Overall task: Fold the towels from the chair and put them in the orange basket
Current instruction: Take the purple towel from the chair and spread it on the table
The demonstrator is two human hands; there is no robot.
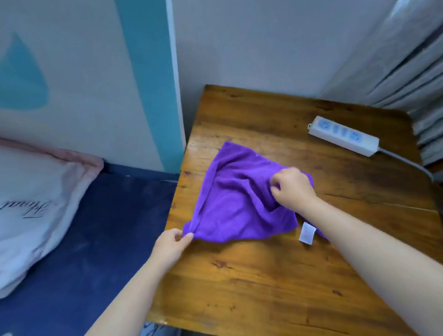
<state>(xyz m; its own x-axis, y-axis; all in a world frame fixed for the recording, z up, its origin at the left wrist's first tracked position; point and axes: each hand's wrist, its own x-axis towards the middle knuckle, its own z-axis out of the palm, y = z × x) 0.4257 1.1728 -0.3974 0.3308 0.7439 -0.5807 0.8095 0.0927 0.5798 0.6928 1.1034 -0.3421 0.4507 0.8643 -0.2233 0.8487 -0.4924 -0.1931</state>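
Note:
A purple towel (238, 193) lies rumpled on the wooden table (277, 282), with a white label (307, 233) at its near right edge. My left hand (169, 246) pinches the towel's near left corner at the table's left edge. My right hand (292, 187) grips a bunch of cloth near the towel's right side. No chair and no orange basket are in view.
A white power strip (343, 135) with a cable lies at the table's far right. A bed with a dark blue sheet (88, 244) and a pink-white pillow (19, 205) stands to the left. Grey curtains (418, 59) hang at the right, a wall behind.

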